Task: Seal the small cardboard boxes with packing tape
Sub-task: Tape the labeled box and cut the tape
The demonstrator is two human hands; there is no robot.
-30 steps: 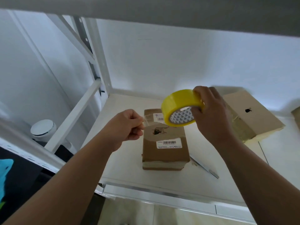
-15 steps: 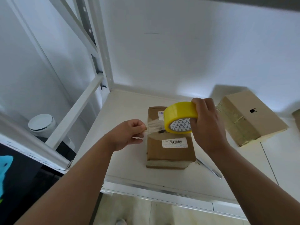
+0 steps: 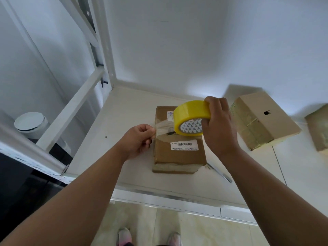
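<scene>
A small brown cardboard box with a barcode label lies on the white shelf. My right hand grips a yellow roll of packing tape just above the box's far half. My left hand pinches the free end of the clear tape strip at the box's left edge. The strip stretches between the two hands, over the box top.
A second cardboard box with a black logo lies to the right, and part of another box at the far right. A metal blade sticks out by the small box's right corner. The shelf's white upright post stands at left.
Both hands have come down toward the box with the tape roll. The camera has tilted downward, so the floor and shoes show now.
</scene>
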